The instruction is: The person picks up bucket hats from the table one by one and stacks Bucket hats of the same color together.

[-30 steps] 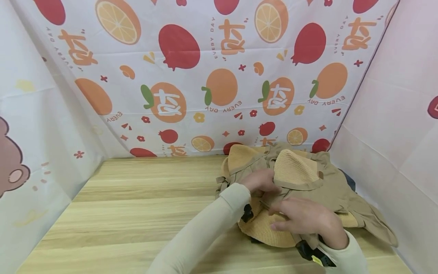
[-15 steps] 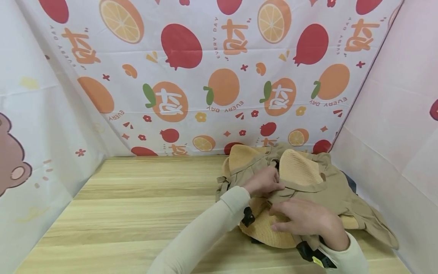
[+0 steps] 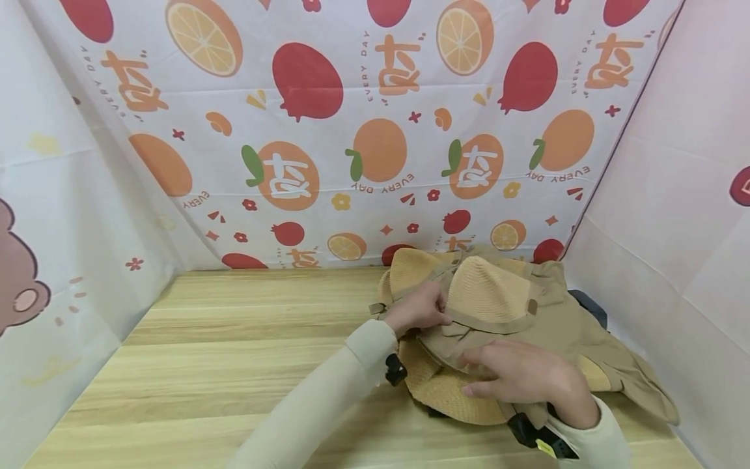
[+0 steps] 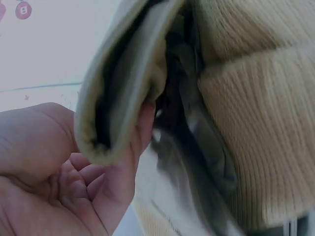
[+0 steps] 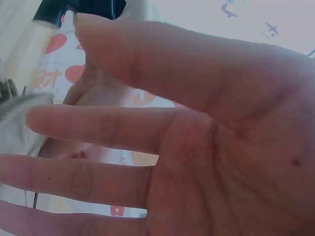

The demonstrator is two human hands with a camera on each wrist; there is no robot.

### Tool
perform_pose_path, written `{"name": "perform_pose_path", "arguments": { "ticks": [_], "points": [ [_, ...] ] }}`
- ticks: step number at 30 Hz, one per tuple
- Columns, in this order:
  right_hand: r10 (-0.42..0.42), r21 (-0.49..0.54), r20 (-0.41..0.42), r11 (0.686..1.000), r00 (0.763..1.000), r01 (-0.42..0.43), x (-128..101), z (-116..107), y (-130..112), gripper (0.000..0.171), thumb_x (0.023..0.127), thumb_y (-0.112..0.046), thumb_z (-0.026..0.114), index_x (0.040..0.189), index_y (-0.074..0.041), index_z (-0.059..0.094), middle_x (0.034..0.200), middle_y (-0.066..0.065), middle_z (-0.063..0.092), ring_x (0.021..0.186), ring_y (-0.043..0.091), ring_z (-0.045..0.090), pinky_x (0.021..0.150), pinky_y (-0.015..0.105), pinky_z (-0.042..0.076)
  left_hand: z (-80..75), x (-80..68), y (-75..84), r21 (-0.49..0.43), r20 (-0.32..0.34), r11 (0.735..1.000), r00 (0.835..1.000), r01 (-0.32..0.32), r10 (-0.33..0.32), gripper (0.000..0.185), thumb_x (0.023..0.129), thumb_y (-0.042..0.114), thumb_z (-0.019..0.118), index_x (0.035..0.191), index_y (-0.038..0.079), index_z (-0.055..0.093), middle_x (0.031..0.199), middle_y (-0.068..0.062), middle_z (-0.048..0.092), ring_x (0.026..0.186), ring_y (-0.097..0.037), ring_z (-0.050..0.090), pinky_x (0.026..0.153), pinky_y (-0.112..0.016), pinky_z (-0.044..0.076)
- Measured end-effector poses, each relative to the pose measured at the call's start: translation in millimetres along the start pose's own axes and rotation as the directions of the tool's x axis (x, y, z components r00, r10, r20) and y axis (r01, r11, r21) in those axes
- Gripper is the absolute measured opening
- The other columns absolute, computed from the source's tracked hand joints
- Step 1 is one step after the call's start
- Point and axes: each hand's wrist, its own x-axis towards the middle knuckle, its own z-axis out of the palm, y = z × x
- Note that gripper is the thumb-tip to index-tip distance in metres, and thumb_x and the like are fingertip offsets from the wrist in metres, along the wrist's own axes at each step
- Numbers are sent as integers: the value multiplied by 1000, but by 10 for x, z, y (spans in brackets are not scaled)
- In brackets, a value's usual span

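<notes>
A khaki cloth sun hat with a pointed straw crown [image 3: 489, 293] lies on top of a pile at the right of the table. My left hand [image 3: 418, 307] pinches its cloth edge left of the crown. In the left wrist view, thumb and fingers of the left hand [image 4: 74, 182] hold a folded khaki fabric edge [image 4: 118, 93], with ribbed straw to its right. Over the front of the pile is my right hand [image 3: 521, 371], holding nothing. Its fingers spread straight in the right wrist view, the palm [image 5: 197, 147] facing the camera.
Beneath the top hat are more straw and khaki hats, including a straw brim [image 3: 463, 397] in front and a straw crown [image 3: 407, 267] behind. A dark blue item [image 3: 588, 307] shows at the right. Fruit-printed cloth [image 3: 328, 156] hangs behind the wooden table [image 3: 234, 365].
My left hand has moved left, drawing the top hat's crown and cloth left with it. More of the dark blue item shows at the right. The right hand has stayed about still.
</notes>
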Motion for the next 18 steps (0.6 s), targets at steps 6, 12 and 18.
{"name": "perform_pose_path", "arguments": {
  "ticks": [6, 12, 18],
  "points": [
    [-7, 12, -6, 1000, 1000, 7, 1, -2, 20, 42, 97, -42, 70, 127, -13, 68, 112, -2, 74, 98, 15, 69, 79, 33, 55, -155, -220, -153, 76, -28, 996, 999, 40, -38, 28, 89, 15, 81, 67, 10, 65, 68, 3, 55, 62, -11, 47, 56, -23, 39],
    [-6, 43, 6, 999, 1000, 6, 22, -22, 63, 45, 98, -39, 70, 130, -8, 67, 120, 3, 74, 104, 21, 70, 84, 37, 57, -344, -425, -294, 163, -26, 984, 998, 68, -65, 15, 89, 15, 81, 84, 8, 69, 86, -4, 68, 75, -14, 56, 64, -27, 46],
    [51, 110, 19, 993, 998, -53, 38, -119, 146, 48, 100, -36, 68, 135, -3, 64, 123, 6, 74, 108, 27, 71, 86, 42, 58, -506, -602, -396, 188, -29, 979, 997, 79, -75, 16, 88, 14, 81, 82, 7, 68, 74, 2, 60, 69, -12, 52, 60, -26, 42]
  ]
}}
